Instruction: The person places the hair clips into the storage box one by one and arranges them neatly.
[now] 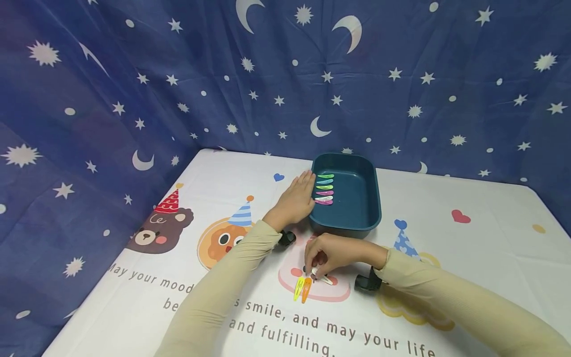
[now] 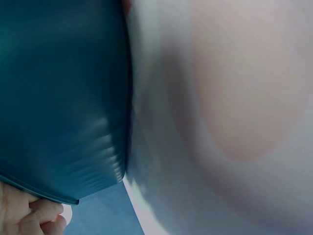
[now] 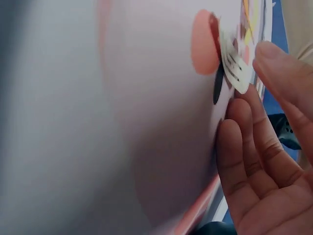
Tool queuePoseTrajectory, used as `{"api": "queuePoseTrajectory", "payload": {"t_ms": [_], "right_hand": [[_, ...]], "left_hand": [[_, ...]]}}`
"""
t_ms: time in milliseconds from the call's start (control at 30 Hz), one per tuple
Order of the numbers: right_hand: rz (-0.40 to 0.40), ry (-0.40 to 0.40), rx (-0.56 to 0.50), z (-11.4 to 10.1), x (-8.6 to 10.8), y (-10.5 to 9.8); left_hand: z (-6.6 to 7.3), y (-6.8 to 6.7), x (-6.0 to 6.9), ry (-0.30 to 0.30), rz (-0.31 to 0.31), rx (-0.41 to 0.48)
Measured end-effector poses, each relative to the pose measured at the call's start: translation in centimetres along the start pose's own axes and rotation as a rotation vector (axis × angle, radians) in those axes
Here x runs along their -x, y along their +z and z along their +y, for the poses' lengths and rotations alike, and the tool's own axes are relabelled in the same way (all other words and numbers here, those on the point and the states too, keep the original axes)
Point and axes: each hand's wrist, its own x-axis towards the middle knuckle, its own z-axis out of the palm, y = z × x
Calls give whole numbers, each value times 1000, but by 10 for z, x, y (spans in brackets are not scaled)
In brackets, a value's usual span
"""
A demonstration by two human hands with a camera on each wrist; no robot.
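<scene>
My sleeves (image 1: 236, 263) front the teal bin (image 1: 379, 208): six clips (image 1: 324, 193) inside, three clips (image 1: 306, 290) before it seemingly left, left fingers (image 1: 307, 179) flat alongside, right fingers (image 3: 231, 147) parted at the white one (image 1: 327, 280).

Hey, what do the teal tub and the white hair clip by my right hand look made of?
The tub looks like smooth, semi-gloss plastic, given its moulded wall and soft highlights. The clip is probably painted metal, thin with slots; plastic remains possible.
</scene>
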Motion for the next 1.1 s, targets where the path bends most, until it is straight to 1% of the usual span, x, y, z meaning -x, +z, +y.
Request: {"api": "queuePoseTrajectory", "payload": {"t_ms": [67, 267, 433, 567, 733, 1100], "right_hand": [[-11, -8, 15, -1, -1, 0], [-22, 8, 34, 1, 3, -1], [-35, 20, 26, 5, 8, -2], [-37, 50, 8, 8, 13, -3], [-32, 85, -13, 9, 17, -4], [-7, 97, -39, 10, 24, -4]], "left_hand": [[0, 0, 0, -2, -3, 0], [0, 0, 0, -9, -6, 1], [1, -2, 1, -11, -5, 17], [2, -2, 1, -11, -5, 16], [2, -2, 2, -9, -1, 16], [2, -2, 1, -5, -4, 12]]}}
